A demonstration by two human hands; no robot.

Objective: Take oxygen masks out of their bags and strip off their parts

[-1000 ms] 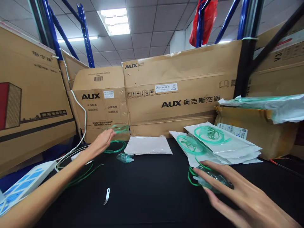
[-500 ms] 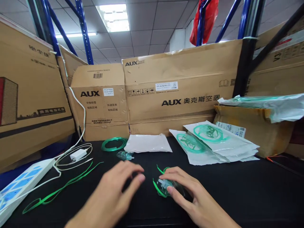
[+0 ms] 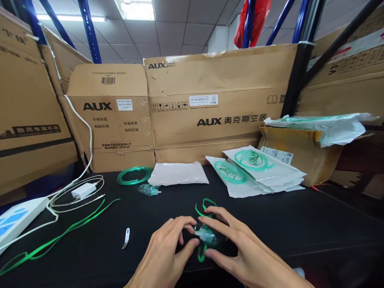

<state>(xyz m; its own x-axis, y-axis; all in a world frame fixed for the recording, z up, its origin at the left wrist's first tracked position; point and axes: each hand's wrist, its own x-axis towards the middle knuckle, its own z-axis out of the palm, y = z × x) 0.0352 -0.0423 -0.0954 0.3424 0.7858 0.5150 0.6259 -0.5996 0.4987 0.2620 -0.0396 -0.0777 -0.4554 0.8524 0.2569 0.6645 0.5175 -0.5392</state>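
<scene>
Two hands: the left hand (image 3: 168, 249) and the right hand (image 3: 240, 239) are held close together about a transparent mask (image 3: 210, 236); fingertips are set on or very near it, but whether either grip is closed firmly cannot be told.
Mask position: the near part of the black table (image 3: 270, 218) is occupied, just right of centre; whether the mask is rested or slightly lifted cannot be made out.
Pale connector (image 3: 199, 233): it is pointed leftward, between left thumb and forefinger.
Green strap (image 3: 201, 259): loops are shown on the far and near sides of the mask, close to the right fingers.
Good handling: the thin shell is probably best steadied lightly by its rim, as it may dent; the connector is best supported at its base, and the strap is best kept clear of the fingertips lest it be snagged.
Left pose: the palm is turned inward, the fingers are curled, and the thumb is laid lower.
Right pose: the hand is arched from the right, with fingers spread over the mask and thumb on the near side.
Left of the hands: a small metal tool (image 3: 126, 238) is laid on the table.
</scene>
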